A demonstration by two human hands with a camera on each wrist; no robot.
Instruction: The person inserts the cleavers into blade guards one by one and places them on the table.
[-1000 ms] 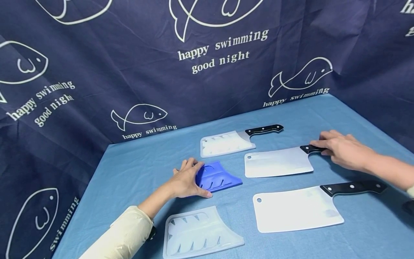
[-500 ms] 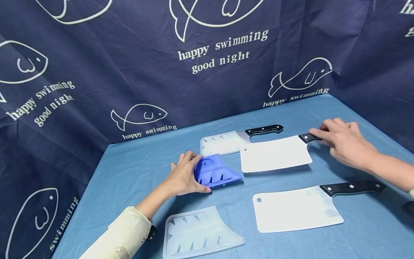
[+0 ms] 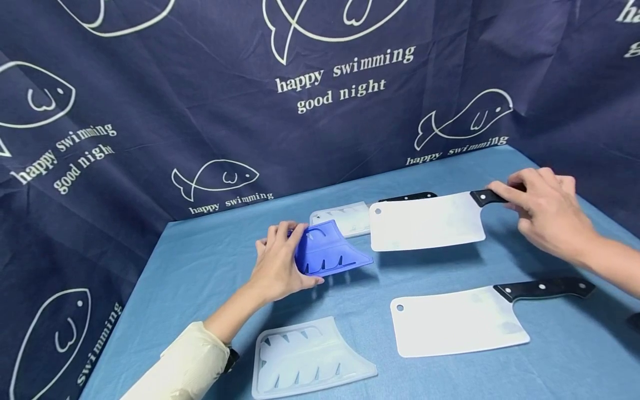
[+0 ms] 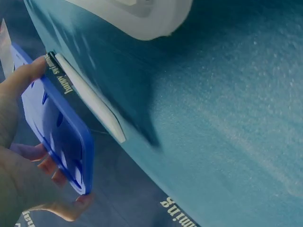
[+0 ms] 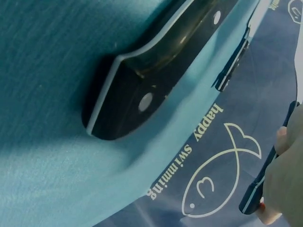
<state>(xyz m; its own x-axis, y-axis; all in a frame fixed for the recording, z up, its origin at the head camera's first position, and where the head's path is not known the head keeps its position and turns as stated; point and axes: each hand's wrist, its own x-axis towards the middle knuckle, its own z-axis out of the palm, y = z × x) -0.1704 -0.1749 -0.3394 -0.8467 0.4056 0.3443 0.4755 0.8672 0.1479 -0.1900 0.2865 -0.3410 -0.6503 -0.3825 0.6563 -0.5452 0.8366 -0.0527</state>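
Note:
My left hand [image 3: 281,260] grips a blue blade cover [image 3: 330,250] by its closed left end, thumb on the near edge and fingers on the far edge. The left wrist view shows this blue cover raised off the cloth. To the right, my right hand [image 3: 550,214] holds a cleaver by its black handle [image 3: 487,197]. Its broad blade [image 3: 427,222] hangs above the table, the holed end close to the open end of the blue cover but apart from it. Most of the handle is hidden by my fingers in the head view.
A second cleaver [image 3: 457,322] lies at the front right. At the front left lies a translucent white blade cover [image 3: 312,358]. Behind, a smaller cleaver in a white cover [image 3: 340,216] is partly hidden. A dark fish-print curtain [image 3: 320,150] borders the blue cloth [image 3: 200,250].
Both hands have risen from the table, the left lifting the blue cover and the right lifting the cleaver. The raised blade now hides part of the cleaver behind.

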